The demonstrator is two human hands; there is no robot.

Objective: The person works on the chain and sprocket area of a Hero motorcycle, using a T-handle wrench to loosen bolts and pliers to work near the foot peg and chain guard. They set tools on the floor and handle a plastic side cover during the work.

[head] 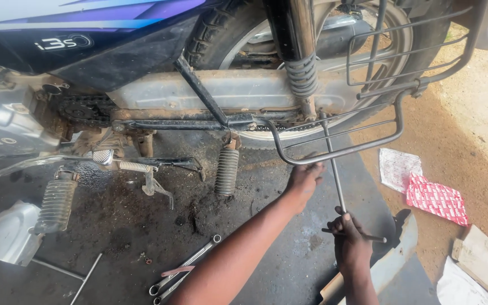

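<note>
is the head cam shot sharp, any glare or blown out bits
Head view: mostly sharp, lit by soft daylight with faint shadows; both hands, left and right on the T-wrench, are crisp; the sandy ground at top right looks washed out; edges bend slightly.

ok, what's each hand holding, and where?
Right hand: T-handle wrench, gripped at its crossbar end. Left hand: on the wrench's shaft by the guard rail.

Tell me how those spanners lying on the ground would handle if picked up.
The spanners look like thin, stiff metal, so they probably would not flex. The ground around them is dark and oily, so they may be slippery. Flat-bodied, they seem unlikely to roll.
</note>
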